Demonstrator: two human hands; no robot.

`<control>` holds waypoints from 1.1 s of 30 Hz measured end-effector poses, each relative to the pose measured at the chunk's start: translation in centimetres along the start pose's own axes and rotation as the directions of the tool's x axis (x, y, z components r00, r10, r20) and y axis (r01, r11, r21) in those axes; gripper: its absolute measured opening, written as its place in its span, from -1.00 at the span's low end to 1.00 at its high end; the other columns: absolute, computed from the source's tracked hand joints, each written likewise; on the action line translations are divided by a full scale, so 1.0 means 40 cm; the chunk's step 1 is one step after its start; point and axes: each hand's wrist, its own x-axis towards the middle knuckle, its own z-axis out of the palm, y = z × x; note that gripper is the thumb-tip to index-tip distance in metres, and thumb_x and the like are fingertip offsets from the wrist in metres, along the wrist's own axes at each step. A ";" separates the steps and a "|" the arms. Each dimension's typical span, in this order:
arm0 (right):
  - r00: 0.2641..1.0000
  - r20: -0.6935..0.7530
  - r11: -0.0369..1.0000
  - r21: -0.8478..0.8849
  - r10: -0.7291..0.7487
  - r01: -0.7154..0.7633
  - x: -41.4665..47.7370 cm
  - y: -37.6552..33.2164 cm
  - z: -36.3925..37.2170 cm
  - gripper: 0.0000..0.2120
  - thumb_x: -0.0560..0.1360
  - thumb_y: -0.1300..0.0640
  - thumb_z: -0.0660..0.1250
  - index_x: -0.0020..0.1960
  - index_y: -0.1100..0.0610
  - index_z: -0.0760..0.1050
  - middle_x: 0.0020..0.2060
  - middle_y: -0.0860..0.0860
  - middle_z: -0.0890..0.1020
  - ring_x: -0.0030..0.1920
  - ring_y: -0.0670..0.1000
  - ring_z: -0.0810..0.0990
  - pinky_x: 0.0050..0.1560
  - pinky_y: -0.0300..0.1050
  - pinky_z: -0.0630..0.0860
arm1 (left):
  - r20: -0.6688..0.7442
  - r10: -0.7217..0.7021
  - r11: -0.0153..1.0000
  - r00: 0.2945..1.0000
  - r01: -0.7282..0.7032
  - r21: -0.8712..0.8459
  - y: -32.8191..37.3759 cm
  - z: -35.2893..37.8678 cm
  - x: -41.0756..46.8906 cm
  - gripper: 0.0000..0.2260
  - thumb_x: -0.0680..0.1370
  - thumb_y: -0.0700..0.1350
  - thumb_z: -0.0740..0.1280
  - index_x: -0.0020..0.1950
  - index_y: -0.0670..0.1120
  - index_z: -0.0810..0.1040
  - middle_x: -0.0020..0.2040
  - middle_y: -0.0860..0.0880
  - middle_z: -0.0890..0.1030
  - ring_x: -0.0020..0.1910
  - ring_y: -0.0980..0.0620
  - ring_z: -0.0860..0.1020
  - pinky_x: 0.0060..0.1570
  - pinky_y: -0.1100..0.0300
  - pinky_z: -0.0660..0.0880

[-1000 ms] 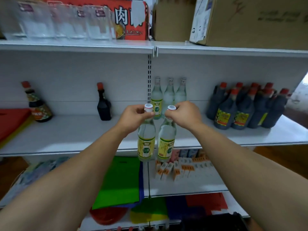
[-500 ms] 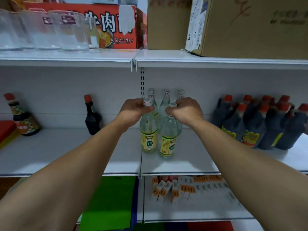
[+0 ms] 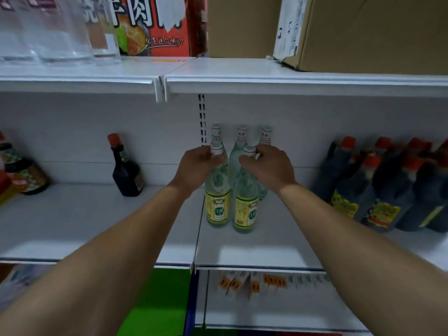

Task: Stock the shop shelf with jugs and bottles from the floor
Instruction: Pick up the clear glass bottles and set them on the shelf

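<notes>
The left hand (image 3: 194, 168) is gripping the left bottle (image 3: 217, 202) by its neck, with fingers and thumb curling tightly round the glass just under the white cap. The right hand (image 3: 269, 163) is doing the same to the right bottle (image 3: 245, 209) — its fingers are wrapping the neck and cap, leaving only the cap's top showing. Both bottles are clear with yellow-and-green labels. They are standing upright, side by side and almost touching, on the middle shelf (image 3: 97, 221), just right of the slotted upright (image 3: 201, 117) in the back panel. The right bottle is sitting slightly nearer the shelf's front edge. Directly behind them, also just right of the slotted upright, three matching bottles (image 3: 241, 139) are lining the back wall. Well right of the upright, a cluster of dark jugs (image 3: 388, 190) with red caps is crowding the same shelf. Left of the upright, a lone dark bottle (image 3: 124, 170) is standing — also red-capped. Above the upright, a cardboard box (image 3: 363, 32) and a red carton (image 3: 157, 25) are sitting on the top shelf.
</notes>
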 end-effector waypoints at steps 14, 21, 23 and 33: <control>0.938 0.309 0.975 0.103 0.158 -0.198 -0.089 0.110 0.084 -0.26 0.24 -0.38 0.45 0.28 -0.07 0.34 0.22 -0.07 0.56 0.15 -0.01 0.58 0.12 -0.06 0.55 | 0.133 -0.053 0.992 0.990 0.037 0.118 -0.167 0.016 -0.083 -0.46 0.43 -0.16 0.51 0.35 0.09 0.41 0.13 0.12 0.59 0.08 0.13 0.55 -0.09 0.39 0.47; 0.952 0.151 0.955 0.093 0.267 -0.283 -0.064 0.185 0.046 -0.31 0.25 -0.34 0.47 0.17 0.02 0.31 0.11 -0.02 0.59 0.04 0.05 0.63 0.05 0.04 0.58 | 0.097 -0.131 0.990 0.987 0.126 0.063 -0.168 0.082 -0.082 -0.57 0.43 -0.15 0.51 0.21 0.07 0.43 0.04 0.13 0.55 -0.01 0.20 0.52 -0.18 0.43 0.45; 0.945 0.108 0.940 0.112 0.310 -0.321 -0.055 0.224 0.021 -0.30 0.25 -0.34 0.46 0.19 0.03 0.33 0.11 -0.01 0.59 0.06 0.07 0.62 0.09 0.07 0.58 | 0.095 -0.134 0.989 0.986 0.128 0.068 -0.172 0.099 -0.077 -0.59 0.44 -0.14 0.50 0.20 0.05 0.43 0.04 0.13 0.54 0.00 0.19 0.51 -0.16 0.44 0.43; 0.917 -0.062 0.911 0.164 0.393 -0.379 0.036 0.320 -0.012 -0.31 0.25 -0.32 0.41 0.20 0.10 0.41 0.12 0.07 0.60 0.10 0.14 0.60 0.10 0.10 0.57 | 0.094 -0.123 0.987 0.988 0.112 0.119 -0.180 0.120 -0.043 -0.64 0.46 -0.10 0.48 0.19 0.12 0.47 0.01 0.25 0.57 0.00 0.30 0.52 -0.09 0.40 0.45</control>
